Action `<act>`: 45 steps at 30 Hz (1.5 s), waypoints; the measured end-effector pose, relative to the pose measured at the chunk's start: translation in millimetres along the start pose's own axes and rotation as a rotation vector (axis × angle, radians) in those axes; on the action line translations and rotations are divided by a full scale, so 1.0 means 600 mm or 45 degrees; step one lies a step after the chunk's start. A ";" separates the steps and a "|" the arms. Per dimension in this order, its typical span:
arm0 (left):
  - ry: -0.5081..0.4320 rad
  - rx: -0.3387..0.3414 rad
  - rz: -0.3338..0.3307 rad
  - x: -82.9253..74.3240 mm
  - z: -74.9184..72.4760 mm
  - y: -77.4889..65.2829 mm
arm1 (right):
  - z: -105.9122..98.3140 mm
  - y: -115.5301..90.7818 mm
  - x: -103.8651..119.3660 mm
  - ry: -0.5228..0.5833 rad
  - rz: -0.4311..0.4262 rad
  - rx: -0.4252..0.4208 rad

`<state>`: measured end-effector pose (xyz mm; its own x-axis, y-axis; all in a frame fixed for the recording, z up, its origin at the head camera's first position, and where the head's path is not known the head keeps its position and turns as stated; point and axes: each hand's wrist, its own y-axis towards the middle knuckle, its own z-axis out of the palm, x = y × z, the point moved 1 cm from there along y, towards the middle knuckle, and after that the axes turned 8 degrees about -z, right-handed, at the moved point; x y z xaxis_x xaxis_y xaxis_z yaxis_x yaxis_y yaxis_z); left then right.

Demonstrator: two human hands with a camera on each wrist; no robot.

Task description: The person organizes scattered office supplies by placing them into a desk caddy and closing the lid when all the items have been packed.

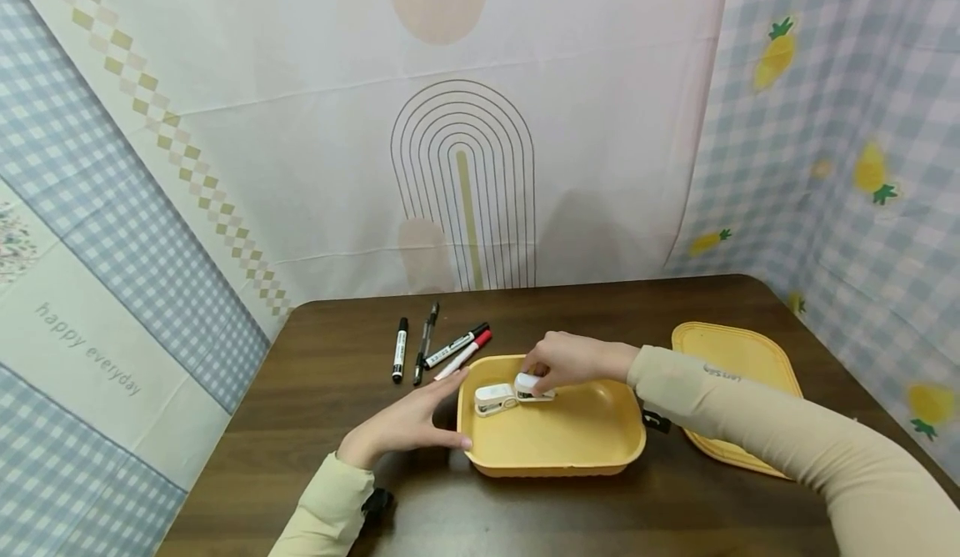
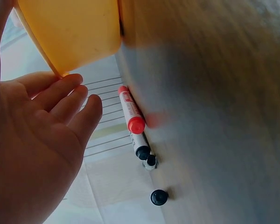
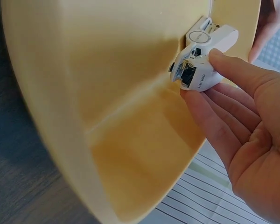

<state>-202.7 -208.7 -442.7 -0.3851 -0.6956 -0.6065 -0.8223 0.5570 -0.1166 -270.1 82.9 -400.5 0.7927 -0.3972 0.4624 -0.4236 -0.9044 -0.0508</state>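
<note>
though in hand, stapler part-hidden

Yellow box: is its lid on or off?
Off: the yellow lid lies on the table, right of the uncovered yellow box.

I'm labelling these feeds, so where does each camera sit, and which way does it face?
Head: worn on the head, facing forward and down over the table at the yellow tray; left hand, right hand and sleeves show.
Left wrist: worn there, looking at the yellow tray's outside and a red-capped marker; the left hand shows.
Right wrist: worn there, looking into the yellow tray at two white staplers; the right hand and part of the left hand show.
Shared: head and right wrist both show the white staplers.
</note>
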 end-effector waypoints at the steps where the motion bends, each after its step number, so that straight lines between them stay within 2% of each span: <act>1: 0.001 -0.005 0.004 0.000 0.000 -0.001 | 0.002 0.000 0.000 -0.004 0.001 0.002; 12: -0.001 0.033 0.006 -0.003 0.010 -0.004 | 0.034 -0.011 -0.002 0.023 0.035 0.013; 19: 0.005 0.027 -0.001 -0.005 0.001 0.001 | 0.030 -0.011 -0.002 -0.005 0.055 -0.023; 28: -0.011 0.023 0.010 -0.003 0.006 -0.001 | 0.038 -0.015 -0.007 -0.028 0.059 -0.005; 45: -0.002 0.017 -0.036 0.002 0.000 0.000 | 0.026 -0.003 -0.004 -0.054 0.062 0.021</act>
<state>-202.9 -209.3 -443.4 -0.3614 -0.7103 -0.6040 -0.8270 0.5434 -0.1441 -264.4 82.9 -415.2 0.7894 -0.4466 0.4211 -0.4550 -0.8863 -0.0870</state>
